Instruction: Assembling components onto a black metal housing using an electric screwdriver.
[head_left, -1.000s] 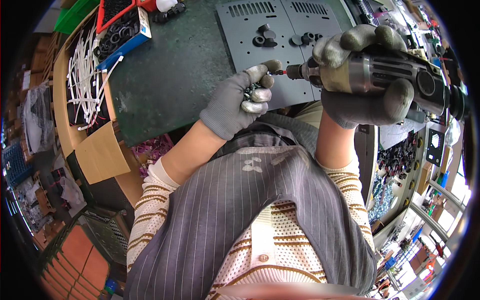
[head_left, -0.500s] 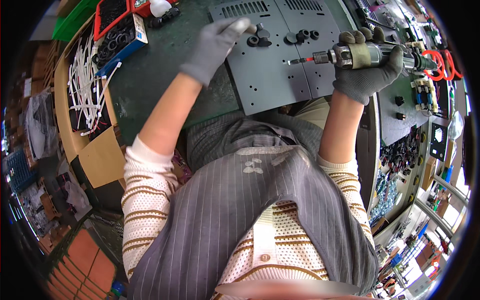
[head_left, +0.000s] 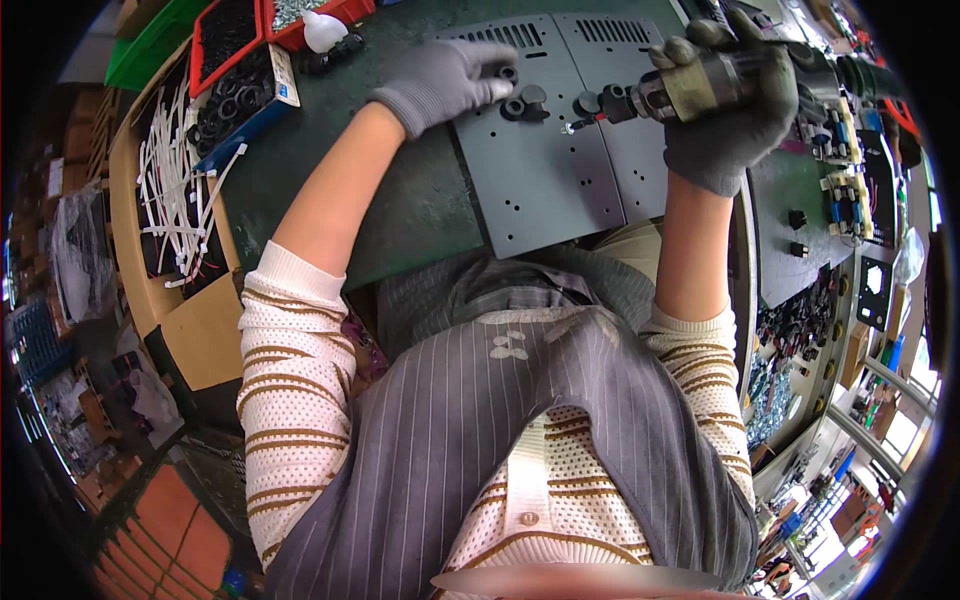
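My left hand [head_left: 450, 85], in a grey glove, has its thumb and fingers around a small black round foot [head_left: 508, 75] on the left dark grey metal panel [head_left: 540, 190]. Just below it are more black round pieces [head_left: 513, 108]. My right hand [head_left: 735, 110], also gloved, grips an air screwdriver [head_left: 705, 88] lying sideways over the right panel [head_left: 640, 165]. Its bit points left, and a small shiny screw [head_left: 568, 129] shows at the tip. Part of another black round piece [head_left: 587, 103] is seen just above the bit.
Left of the panels is a green worktop [head_left: 340, 150]. Beyond it stand a blue box of black rings [head_left: 235, 95], red bins [head_left: 225, 40] of small parts, a white-nozzled bottle [head_left: 325, 35], and a carton of white cable ties [head_left: 180, 190]. A red coiled hose [head_left: 900, 118] hangs at right.
My left hand has shifted slightly, its fingers now spread around a black foot. The screwdriver has come left toward the black pieces, and a screw now shows plainly at its tip.
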